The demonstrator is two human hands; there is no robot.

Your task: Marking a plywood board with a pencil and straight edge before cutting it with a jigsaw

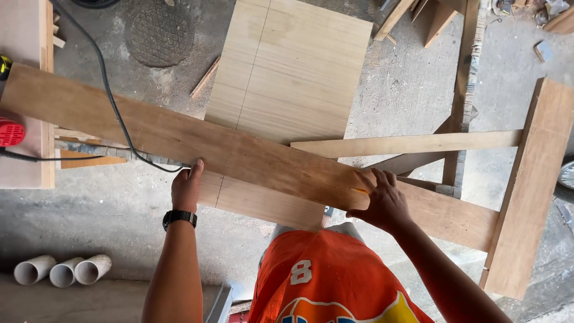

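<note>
Bright, even daylight; soft shadows under the long plank (239, 158) on the concrete floor (119, 209). No glare. Sharp centre, slight wide-angle bend at edges. Pale board (293, 72) a bit washed out.

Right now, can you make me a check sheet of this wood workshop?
Surface: pale plywood sheet lying under the plank.
Job's things: long brown plank laid slantwise; yellow pencil on it.
Clutter: wood offcuts; three white pipes.
Grips: left hand presses the plank's near edge; right hand holds the pencil against the plank.
Cables: black cord crosses the plank.
Surroundings: concrete floor, round drain cover, red power tool.
</note>
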